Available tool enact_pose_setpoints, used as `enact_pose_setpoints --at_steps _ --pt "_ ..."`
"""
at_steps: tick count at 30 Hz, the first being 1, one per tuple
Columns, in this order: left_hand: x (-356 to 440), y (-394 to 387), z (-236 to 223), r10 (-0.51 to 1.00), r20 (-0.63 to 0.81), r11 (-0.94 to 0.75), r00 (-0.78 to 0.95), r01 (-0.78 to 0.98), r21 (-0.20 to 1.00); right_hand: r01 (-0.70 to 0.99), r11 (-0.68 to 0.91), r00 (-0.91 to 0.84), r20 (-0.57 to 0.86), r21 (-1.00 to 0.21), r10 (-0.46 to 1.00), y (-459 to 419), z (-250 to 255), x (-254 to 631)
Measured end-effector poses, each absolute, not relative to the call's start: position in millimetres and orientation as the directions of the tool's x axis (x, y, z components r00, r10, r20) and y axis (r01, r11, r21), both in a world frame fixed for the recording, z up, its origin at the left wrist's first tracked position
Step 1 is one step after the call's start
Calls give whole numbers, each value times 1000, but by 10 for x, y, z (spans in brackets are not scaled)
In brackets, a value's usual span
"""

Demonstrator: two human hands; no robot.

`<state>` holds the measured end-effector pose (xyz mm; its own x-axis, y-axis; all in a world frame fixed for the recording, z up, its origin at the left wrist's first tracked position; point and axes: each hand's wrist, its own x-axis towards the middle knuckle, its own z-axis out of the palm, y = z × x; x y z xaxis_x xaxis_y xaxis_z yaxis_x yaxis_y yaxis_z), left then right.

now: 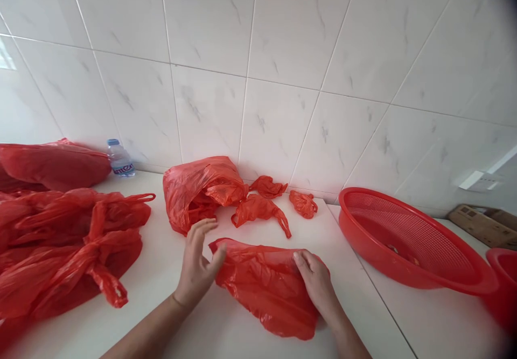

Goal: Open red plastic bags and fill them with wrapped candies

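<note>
Red plastic bag (pixel 270 289), flat and creased, at the front centre of the white table (pixel 161 283), between the two hands; no print readable on it. Right hand (pixel 317 281) pinches its right end, thumb on top. Left hand (pixel 200 264) open, fingers spread and curved, thumb at the bag's upper left corner; can't tell if it touches. Hands apart. Behind the bag: bulky red bundle (pixel 202 192) near the wall, then three small crumpled bags (pixel 258 208) to its right, no text seen. Left side: large pile of red bags (pixel 72 251), one knotted at the front, with a smooth red bag (pixel 56 165) behind it. Clear water bottle (pixel 121 159) stands upright by the tiled wall (pixel 210 95), blue cap, dark purple letters on the label, maybe "men", rest not readable. Right side: big red mesh basket (pixel 407 240), tilted, a few small pale bits inside, too small to identify. Second red container (pixel 503 278) at the right edge, partly cut off. Cardboard box (pixel 480 227) behind, dark printed marks too small to read. White socket plate (pixel 480 181) on the wall.
</note>
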<state>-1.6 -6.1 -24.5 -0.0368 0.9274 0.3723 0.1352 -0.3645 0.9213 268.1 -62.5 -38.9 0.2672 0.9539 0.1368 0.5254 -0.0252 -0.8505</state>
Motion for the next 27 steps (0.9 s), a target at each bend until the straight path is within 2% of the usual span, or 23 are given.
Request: enact_pose_setpoints --at_steps 1,2,3,4,5,7,10,14,16,19,21,22,24,27 --pt "4 -132 -224 810 585 -546 -28 326 772 537 -22 260 140 -843 955 -625 -387 2663" --pt "39 -216 -206 665 743 -682 78 469 561 550 -22 249 139 -835 959 -625 -384 2643" --pt "89 -309 -190 536 809 -774 242 523 356 561 -27 238 129 -828 963 -625 -380 2625" --pt "151 -403 -176 432 799 -842 419 505 191 567 -35 229 116 -823 966 -624 -376 2612" --pt "220 -495 -164 376 738 -884 560 457 103 569 -46 228 104 -821 968 -622 -374 2606" --pt "357 -644 -148 371 569 -913 734 400 79 564 -73 260 92 -823 961 -609 -382 2624" --pt "469 -755 -160 406 412 -909 816 406 92 502 -128 352 67 -855 934 -574 -423 2718" --pt "440 -773 -250 368 432 -920 823 389 43 346 -189 365 -54 -919 930 -541 -451 2818" --pt "407 -769 -289 373 429 -915 822 404 21 380 -169 382 -12 -909 924 -569 -408 2782" --pt "372 -756 -280 393 414 -912 821 407 57 642 -66 413 272 -764 869 -681 -267 2606" --pt "351 -739 -240 390 432 -917 813 384 106 801 17 314 445 -599 839 -764 -176 2445" --pt "342 -727 -220 377 453 -924 808 365 119 844 58 246 481 -533 841 -793 -152 2366" --pt "330 -700 -205 334 519 -940 787 322 116 873 130 115 457 -471 882 -806 -167 2241" --pt "342 -670 -258 293 657 -947 695 306 99 871 196 -49 315 -451 948 -745 -313 2162"
